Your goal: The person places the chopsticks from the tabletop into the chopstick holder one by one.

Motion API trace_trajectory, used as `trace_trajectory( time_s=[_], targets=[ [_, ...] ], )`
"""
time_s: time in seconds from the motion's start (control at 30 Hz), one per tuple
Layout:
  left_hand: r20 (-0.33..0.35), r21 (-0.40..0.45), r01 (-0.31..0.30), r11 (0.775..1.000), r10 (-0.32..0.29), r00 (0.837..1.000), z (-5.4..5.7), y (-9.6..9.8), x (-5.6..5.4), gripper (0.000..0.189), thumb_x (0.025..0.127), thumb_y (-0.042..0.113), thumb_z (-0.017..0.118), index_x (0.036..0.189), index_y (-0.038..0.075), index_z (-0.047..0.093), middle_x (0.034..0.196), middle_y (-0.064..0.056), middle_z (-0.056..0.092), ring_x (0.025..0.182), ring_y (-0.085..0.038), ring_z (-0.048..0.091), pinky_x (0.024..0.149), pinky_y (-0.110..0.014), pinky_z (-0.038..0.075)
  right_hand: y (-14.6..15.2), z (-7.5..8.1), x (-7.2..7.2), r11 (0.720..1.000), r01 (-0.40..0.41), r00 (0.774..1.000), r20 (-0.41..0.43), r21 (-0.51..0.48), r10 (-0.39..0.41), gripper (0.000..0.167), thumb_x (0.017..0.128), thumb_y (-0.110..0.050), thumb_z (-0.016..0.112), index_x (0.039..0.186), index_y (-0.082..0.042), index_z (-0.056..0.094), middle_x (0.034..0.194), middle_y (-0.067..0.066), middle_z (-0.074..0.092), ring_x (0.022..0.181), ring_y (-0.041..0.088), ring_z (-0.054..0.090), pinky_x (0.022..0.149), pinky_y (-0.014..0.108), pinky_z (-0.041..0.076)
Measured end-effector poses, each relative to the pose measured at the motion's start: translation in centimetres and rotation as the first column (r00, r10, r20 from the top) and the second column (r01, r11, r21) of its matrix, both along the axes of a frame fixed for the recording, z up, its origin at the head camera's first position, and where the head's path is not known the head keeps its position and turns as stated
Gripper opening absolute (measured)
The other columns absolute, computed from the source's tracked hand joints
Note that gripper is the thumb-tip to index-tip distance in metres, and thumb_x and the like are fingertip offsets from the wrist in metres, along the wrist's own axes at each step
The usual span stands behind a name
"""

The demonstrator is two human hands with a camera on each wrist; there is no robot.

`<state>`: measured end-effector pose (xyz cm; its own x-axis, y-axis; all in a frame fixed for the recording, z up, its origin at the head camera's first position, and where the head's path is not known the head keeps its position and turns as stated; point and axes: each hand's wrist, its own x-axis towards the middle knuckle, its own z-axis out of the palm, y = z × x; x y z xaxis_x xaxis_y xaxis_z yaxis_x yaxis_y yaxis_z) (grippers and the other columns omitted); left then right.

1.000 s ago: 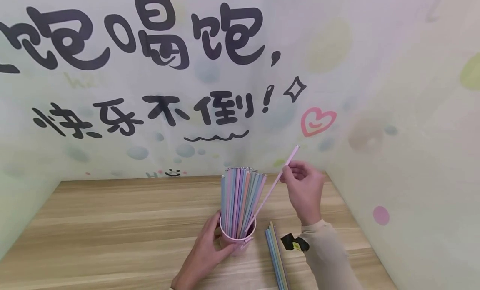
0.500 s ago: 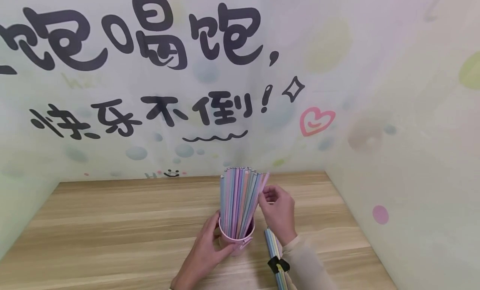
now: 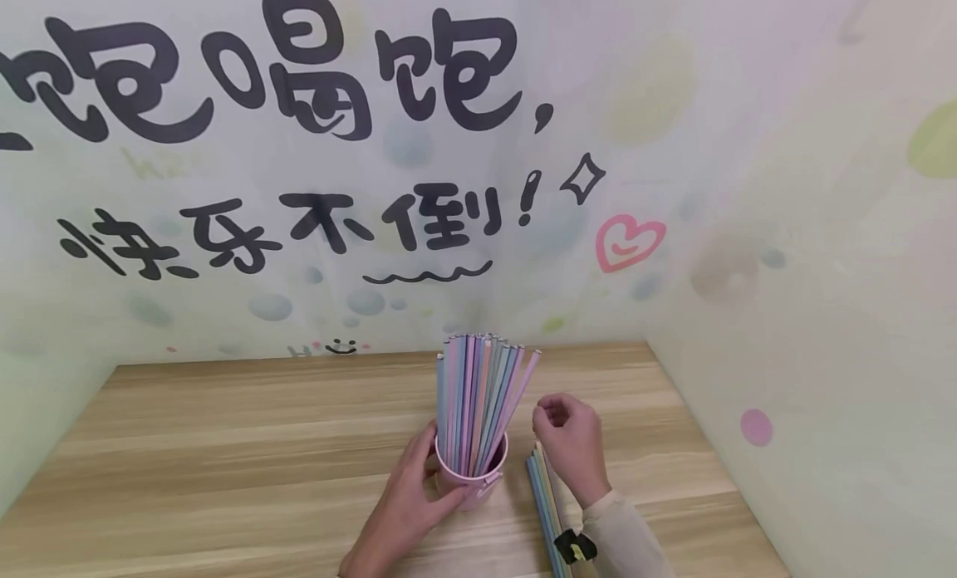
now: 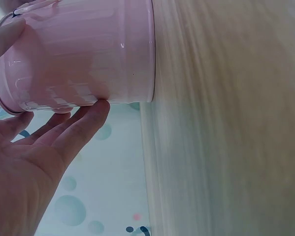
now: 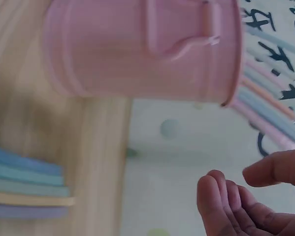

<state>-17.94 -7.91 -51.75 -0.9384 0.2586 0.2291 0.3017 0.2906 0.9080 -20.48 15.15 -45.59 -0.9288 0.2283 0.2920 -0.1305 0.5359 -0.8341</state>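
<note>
A small pink metal-looking bucket with a handle stands on the table. Long thin pastel sticks lean upright in it, and a pink stick slants out at the right; whether they are straws or pencils I cannot tell. My left hand holds the bucket from the left, thumb in front and fingers around the far side. To the right of the bucket, my right hand hovers with loosely curled fingers. In the right wrist view, a gap shows between its thumb and fingers, with nothing held.
More pastel sticks lie side by side on the wooden table, below my right hand and partly under the forearm. A black strap piece sits at the right wrist. Printed walls stand behind and at the sides.
My right hand has lowered the pink stick into the bucket, let go of it and drawn slightly back down and right. The left hand has stayed on the bucket.
</note>
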Motion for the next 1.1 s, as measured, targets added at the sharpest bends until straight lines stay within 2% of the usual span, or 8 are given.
trace_trajectory(
  time_s=[0.23,0.47,0.63,0.8,1.1],
  targets=[
    [-0.003,-0.021,-0.004,1.0,0.004,1.0,-0.1,0.1,0.0,0.098,0.079,0.029,0.085,0.157,0.018,0.026,0.149,-0.008,0.041,0.128,-0.026,0.051,0.1,-0.032,0.055,2.1,-2.5,0.8,0.993,-0.005,0.978,0.208,0.115,-0.019,0.005,0.084,-0.002,0.066,0.086,0.001,0.07,0.075,0.003,0.063,0.068,0.014,0.056,0.056,0.021,0.052],
    [0.007,-0.021,-0.004,1.0,0.004,1.0,0.0,0.1,0.0,0.097,0.081,0.031,0.084,0.157,0.021,0.026,0.15,-0.006,0.04,0.128,-0.025,0.051,0.1,-0.033,0.055,3.4,-4.5,1.4,0.99,-0.03,0.948,0.317,0.136,-0.015,0.003,0.082,-0.003,0.069,0.08,-0.001,0.069,0.072,0.003,0.062,0.065,0.015,0.055,0.053,0.022,0.05],
    [0.002,-0.024,-0.007,1.0,0.007,1.0,0.0,0.1,-0.1,0.097,0.081,0.031,0.084,0.157,0.021,0.026,0.15,-0.006,0.04,0.128,-0.025,0.051,0.1,-0.033,0.055,3.9,-5.7,1.9,0.984,-0.046,0.937,0.348,0.174,-0.018,0.004,0.08,-0.003,0.071,0.078,-0.002,0.068,0.07,0.001,0.061,0.063,0.013,0.055,0.052,0.023,0.049],
    [0.003,-0.025,-0.016,1.0,0.016,1.0,-0.1,0.0,-0.1,0.098,0.08,0.028,0.085,0.157,0.02,0.026,0.15,-0.005,0.04,0.128,-0.025,0.051,0.101,-0.032,0.054,3.9,-6.4,2.3,0.975,-0.096,0.932,0.362,0.202,0.017,0.006,0.077,0.0,0.072,0.076,-0.004,0.067,0.069,0.001,0.061,0.062,0.013,0.055,0.052,0.024,0.051],
    [0.008,-0.018,-0.012,1.0,0.013,1.0,-0.1,0.1,-0.1,0.098,0.079,0.023,0.086,0.157,0.018,0.026,0.15,-0.006,0.04,0.128,-0.024,0.051,0.1,-0.031,0.054,4.2,-6.5,2.7,0.953,-0.114,0.935,0.355,0.282,0.007,0.005,0.079,0.001,0.071,0.076,-0.002,0.068,0.071,0.002,0.064,0.064,0.014,0.057,0.055,0.028,0.054]
  ],
)
